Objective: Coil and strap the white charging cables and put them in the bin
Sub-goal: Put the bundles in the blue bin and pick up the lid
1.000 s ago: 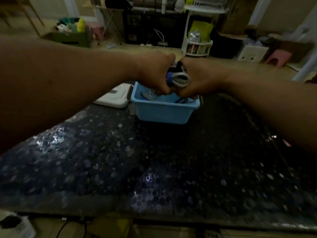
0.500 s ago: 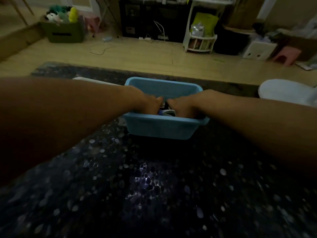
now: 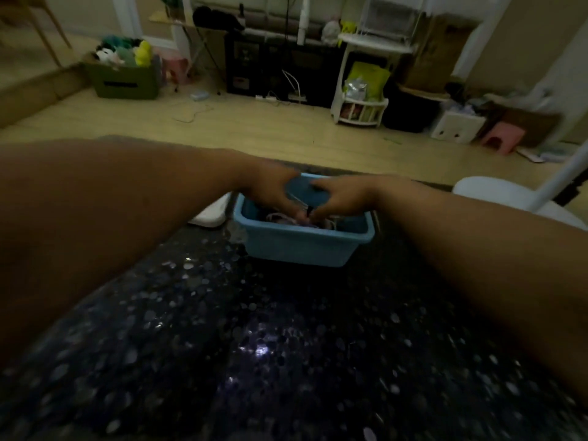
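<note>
A light-blue plastic bin (image 3: 299, 246) stands on the dark sequinned tabletop (image 3: 254, 345). Inside it lie coiled white cables (image 3: 280, 218), mostly hidden by the bin's near wall and my hands. Both hands hang over the bin with fingers pointing down into it. My left hand (image 3: 273, 192) and my right hand (image 3: 342, 198) meet fingertip to fingertip just above the coils. They pinch a small dark piece of a cable between them. A thin white strand runs under my left fingers. Dim light and blur hide the details.
A white flat object (image 3: 211, 214) lies to the left of the bin, touching it. A white rounded thing (image 3: 496, 192) and a white pole (image 3: 563, 176) stand at the right. Beyond the table is wooden floor with a green toy box (image 3: 127, 79) and a white rack (image 3: 362, 106).
The coiled cable went from above the bin down into it with both hands. My hands have since risen a little, fingertips still together inside the bin. The camera view has shifted.
</note>
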